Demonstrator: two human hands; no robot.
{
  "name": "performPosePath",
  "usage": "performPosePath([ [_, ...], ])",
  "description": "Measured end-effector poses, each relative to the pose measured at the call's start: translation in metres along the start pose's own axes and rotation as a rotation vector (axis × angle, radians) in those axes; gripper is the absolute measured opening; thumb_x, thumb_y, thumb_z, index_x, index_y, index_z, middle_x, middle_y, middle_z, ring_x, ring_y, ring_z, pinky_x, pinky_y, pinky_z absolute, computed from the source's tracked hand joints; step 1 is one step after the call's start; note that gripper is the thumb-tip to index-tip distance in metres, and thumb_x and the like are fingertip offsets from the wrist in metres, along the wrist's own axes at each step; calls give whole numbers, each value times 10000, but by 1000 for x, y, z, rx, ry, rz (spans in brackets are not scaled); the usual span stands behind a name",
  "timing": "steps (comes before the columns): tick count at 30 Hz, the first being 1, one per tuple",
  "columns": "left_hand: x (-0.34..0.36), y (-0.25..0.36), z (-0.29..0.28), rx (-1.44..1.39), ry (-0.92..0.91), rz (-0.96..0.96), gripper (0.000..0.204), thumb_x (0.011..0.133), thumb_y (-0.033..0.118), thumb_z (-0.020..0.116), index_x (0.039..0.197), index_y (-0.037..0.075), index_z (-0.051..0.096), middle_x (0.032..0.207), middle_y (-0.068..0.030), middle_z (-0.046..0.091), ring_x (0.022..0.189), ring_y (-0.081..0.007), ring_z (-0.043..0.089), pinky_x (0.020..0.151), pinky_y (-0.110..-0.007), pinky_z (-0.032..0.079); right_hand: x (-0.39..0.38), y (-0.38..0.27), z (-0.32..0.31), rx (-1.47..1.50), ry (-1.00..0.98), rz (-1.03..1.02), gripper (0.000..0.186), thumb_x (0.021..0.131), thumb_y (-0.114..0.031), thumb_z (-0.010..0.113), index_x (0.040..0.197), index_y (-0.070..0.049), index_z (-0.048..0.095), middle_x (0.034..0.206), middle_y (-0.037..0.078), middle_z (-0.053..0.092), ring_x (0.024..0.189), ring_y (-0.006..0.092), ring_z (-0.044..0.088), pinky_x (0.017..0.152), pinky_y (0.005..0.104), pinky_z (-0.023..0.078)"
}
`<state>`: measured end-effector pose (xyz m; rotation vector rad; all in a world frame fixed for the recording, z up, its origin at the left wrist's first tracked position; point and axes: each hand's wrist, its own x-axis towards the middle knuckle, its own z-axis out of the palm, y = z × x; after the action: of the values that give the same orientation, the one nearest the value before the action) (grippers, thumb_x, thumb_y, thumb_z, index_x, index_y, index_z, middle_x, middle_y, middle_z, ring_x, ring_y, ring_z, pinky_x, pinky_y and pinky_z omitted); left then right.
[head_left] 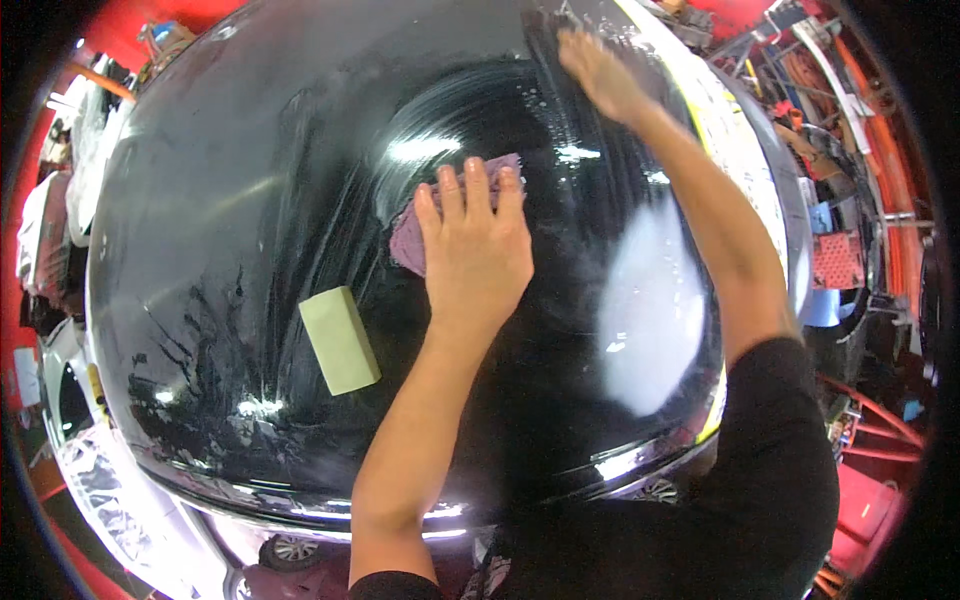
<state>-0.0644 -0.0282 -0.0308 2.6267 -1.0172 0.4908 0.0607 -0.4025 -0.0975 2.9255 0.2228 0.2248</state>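
My left hand [480, 250] lies flat on a crumpled purple cloth [407, 240], fingers spread, pressing it to a glossy black curved car panel [560, 360]. Pale curved streaks run over the panel around the cloth. A light green rectangular block [340, 340] rests on the panel to the left of my left forearm. Farther off, at the upper right, my right hand [603, 78] is stretched out low over the panel near its right edge. Its fingers look extended but slightly blurred; whether the palm touches the panel is unclear.
Dark wet-looking smears mark the panel's lower left. A yellow-and-white strip [735, 150] runs along its right edge. A wheel [292, 550] shows below the near edge. Red metal framing [885, 430] and cluttered shop items stand at the right; more clutter lines the left.
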Motion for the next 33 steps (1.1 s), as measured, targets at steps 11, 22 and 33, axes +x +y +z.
performPosePath([
  [11,7,34,3,-56,-59,55,464,975,258,630,1399,69,638,1454,-175,560,1355,-396,500,1167,-586,325,-75,110,2,398,112,235,576,1140,-457,357,1584,-103,455,1673,156,397,1590,315,281,1313,465,221],
  [22,-3,3,-7,100,-107,-46,433,992,235,618,1398,88,648,1462,-179,565,1366,-399,506,1160,-576,329,-238,-66,-67,734,16,131,780,1093,-621,375,1598,-29,436,1699,181,347,1601,339,257,1322,470,170],
  [33,-2,-4,-7,145,-85,-30,407,1017,237,591,1393,90,641,1477,-147,565,1375,-372,506,1165,-565,336,-247,-39,-58,574,-37,404,811,1100,-627,322,1656,-36,315,1753,189,195,1637,322,132,1334,457,99],
])
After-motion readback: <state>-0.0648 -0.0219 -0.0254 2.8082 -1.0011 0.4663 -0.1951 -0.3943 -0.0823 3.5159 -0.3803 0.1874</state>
